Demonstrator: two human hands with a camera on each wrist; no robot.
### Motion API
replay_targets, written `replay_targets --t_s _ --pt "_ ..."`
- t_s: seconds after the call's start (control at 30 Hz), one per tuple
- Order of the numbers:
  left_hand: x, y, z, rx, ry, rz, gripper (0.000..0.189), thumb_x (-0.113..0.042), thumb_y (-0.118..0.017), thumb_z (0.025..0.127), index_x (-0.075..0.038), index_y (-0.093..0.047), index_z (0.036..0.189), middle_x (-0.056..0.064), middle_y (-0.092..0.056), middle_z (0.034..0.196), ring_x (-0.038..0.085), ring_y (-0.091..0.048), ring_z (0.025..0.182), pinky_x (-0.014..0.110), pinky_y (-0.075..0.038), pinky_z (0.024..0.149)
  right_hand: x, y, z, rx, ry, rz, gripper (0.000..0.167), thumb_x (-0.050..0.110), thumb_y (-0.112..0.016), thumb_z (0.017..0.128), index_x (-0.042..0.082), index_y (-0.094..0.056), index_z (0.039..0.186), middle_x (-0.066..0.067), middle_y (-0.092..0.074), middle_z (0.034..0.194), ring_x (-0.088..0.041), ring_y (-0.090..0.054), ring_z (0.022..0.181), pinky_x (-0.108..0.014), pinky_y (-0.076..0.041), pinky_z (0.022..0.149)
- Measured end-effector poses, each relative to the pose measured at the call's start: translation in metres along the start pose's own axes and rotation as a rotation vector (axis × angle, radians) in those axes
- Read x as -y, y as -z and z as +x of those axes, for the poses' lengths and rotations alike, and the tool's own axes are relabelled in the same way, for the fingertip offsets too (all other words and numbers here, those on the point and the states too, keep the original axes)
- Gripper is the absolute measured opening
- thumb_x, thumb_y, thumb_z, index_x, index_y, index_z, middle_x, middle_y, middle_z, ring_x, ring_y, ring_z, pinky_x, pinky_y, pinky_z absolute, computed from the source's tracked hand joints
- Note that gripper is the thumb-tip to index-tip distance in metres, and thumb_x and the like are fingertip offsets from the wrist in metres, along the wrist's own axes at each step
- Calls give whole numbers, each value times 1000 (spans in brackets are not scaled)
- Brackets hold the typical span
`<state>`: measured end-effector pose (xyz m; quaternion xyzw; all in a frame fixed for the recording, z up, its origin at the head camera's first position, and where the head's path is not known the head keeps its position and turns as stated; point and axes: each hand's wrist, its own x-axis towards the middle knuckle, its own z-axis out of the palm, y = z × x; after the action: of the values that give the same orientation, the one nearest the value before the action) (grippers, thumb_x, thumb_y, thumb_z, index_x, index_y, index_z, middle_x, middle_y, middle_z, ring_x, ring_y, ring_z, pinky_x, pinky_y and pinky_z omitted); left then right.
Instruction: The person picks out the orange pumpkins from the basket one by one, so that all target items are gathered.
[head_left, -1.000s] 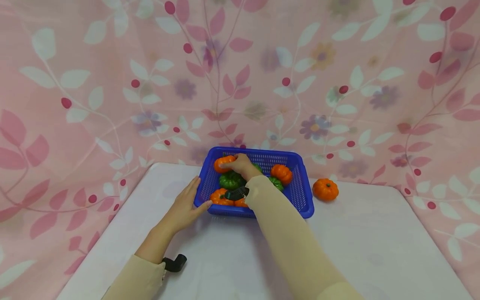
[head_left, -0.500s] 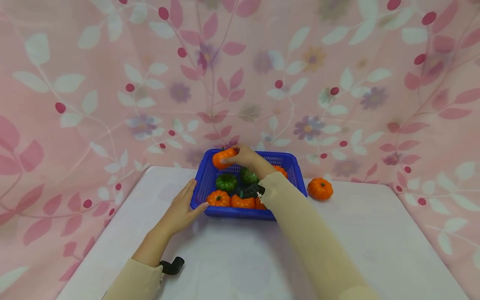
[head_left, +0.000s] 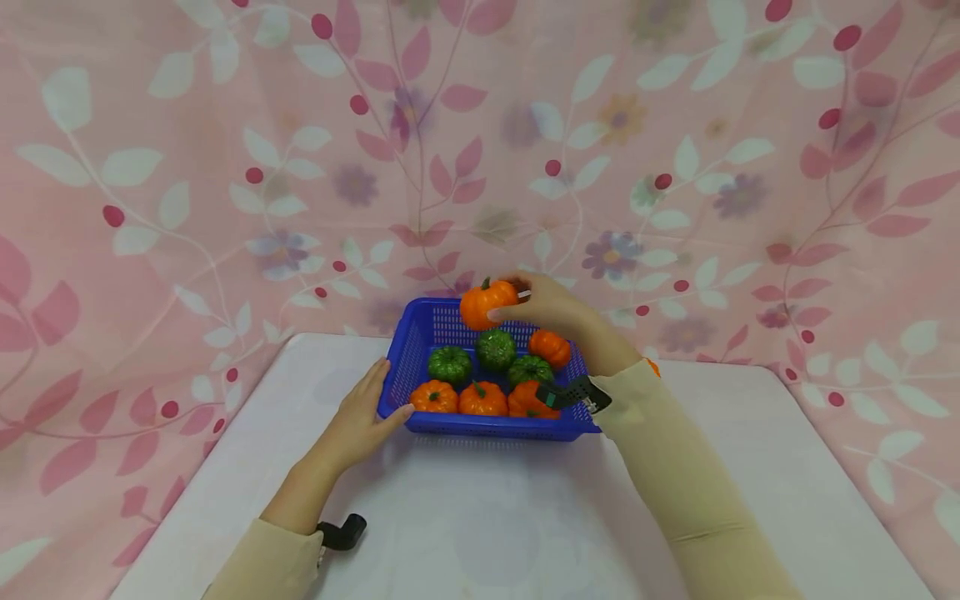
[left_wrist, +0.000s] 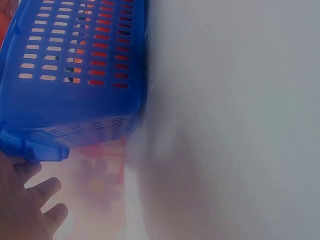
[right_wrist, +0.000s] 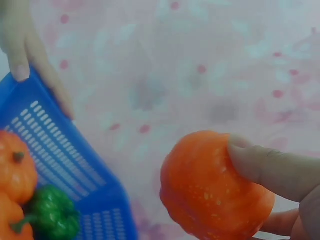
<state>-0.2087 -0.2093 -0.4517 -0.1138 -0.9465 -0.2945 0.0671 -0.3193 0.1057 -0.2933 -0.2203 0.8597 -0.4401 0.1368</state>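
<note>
Rightward along the basket's (head_left: 487, 427) far side, the pumpkin (head_left: 487, 306) has moved since half a second ago, now raised clear of the green ones (head_left: 496, 351) and orange ones (head_left: 483, 400). I see the right hand (head_left: 551, 302) pinching its flank; I judge it light, stiff, slightly slick, best held across its ribbed sides. The left hand (head_left: 362, 421), fingers extended, touches the basket's left corner. Right sleeve (head_left: 675, 450) blocks my view of the basket's right end

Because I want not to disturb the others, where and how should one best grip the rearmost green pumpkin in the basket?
I would come from above and pinch the rounded left and right sides of the green pumpkin: gaps show there, whereas an orange pumpkin sits close in front.
</note>
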Motion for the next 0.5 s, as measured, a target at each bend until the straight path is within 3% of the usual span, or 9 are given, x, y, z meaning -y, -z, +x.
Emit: replay_targets --t_s 0.2,0.5 --pt "2 -1 1 -8 -12 -2 91 -49 -60 98 1 -15 159 21 -14 165 42 -17 150 61 -19 118 -12 22 -40 -47 -27 -24 74 37 -78 87 13 -44 148 -10 -50 143 -32 -51 131 -49 -46 105" --pt "2 -2 2 -11 -26 -10 91 -47 -61 98 3 -15 158 21 -15 165 41 -17 150 59 -19 118 -60 43 -94 -148 -18 133 73 29 -75 91 11 -38 152 -14 -44 150 -37 -50 132 -54 -45 105"
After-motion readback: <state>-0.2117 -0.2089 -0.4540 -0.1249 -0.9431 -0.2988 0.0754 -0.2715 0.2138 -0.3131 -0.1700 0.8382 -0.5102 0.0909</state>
